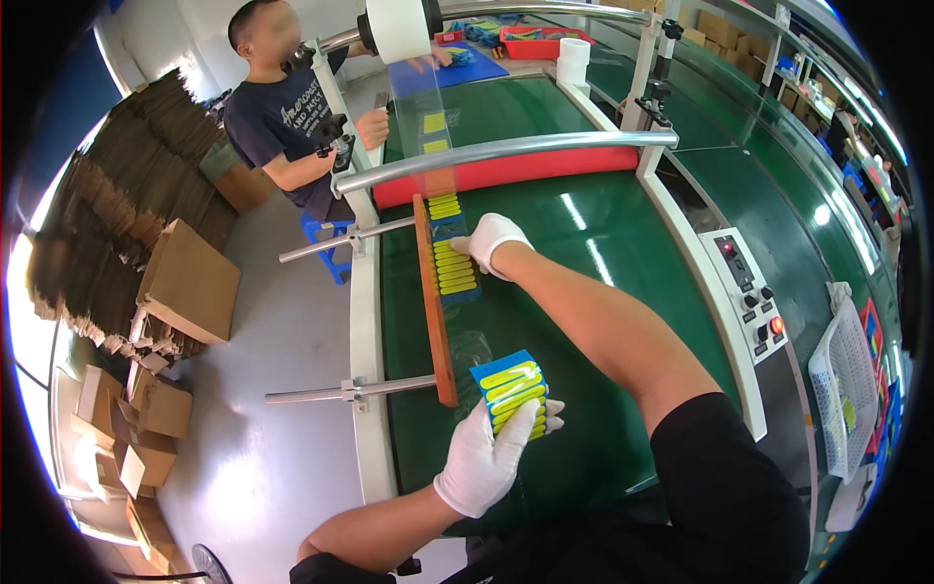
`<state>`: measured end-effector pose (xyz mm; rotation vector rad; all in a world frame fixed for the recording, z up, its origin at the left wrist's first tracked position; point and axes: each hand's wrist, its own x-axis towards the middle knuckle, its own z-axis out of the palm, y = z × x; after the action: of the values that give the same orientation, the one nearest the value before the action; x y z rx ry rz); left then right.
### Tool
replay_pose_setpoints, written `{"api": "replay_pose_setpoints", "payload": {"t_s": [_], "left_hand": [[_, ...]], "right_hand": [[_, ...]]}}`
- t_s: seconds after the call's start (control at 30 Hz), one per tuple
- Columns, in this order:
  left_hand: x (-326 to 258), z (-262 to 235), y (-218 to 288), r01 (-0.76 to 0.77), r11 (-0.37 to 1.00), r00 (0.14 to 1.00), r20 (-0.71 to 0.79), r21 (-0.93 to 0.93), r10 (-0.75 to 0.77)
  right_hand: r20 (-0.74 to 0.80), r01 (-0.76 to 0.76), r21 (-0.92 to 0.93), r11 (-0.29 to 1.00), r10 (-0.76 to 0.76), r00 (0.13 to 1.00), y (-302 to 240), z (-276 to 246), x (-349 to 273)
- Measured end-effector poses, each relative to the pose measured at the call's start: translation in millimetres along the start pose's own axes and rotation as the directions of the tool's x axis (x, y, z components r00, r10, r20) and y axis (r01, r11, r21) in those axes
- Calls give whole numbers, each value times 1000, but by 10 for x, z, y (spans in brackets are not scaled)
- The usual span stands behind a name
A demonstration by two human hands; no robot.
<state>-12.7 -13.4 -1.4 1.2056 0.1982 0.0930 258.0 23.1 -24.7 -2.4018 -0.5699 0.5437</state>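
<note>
My left hand point(486, 457), in a white glove, is closed round a blue card point(516, 394) with a row of glossy yellow-green strips, tilted above the green belt. Farther up the belt, my white-gloved right hand point(494, 243) has its fingers curled, their tips at the right edge of another blue card with yellow-green strips point(454, 269). That card lies flat beside an orange-brown guide bar point(435, 302). Just beyond it lies a similar card point(445, 207), partly under clear film. Crumpled clear film point(472, 348) shows between the bar and my left hand.
A metal bar point(506, 151) and red roller point(545, 167) cross the green belt point(603, 243). Above hangs a white roll point(399, 29). A co-worker point(292, 117) sits at the far left. The control panel point(744, 292) and white basket point(844, 389) stand right; cartons point(190, 277) stand left.
</note>
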Motion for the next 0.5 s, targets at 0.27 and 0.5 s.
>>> {"api": "replay_pose_setpoints", "payload": {"t_s": [0.27, 0.5], "left_hand": [[42, -27, 144, 96, 991, 985, -136, -90, -108], [156, -45, -36, 41, 996, 987, -152, -85, -54]], "right_hand": [[107, 48, 499, 865, -116, 988, 107, -506, -1314], [195, 98, 640, 762, -284, 939, 506, -373, -2064]]}}
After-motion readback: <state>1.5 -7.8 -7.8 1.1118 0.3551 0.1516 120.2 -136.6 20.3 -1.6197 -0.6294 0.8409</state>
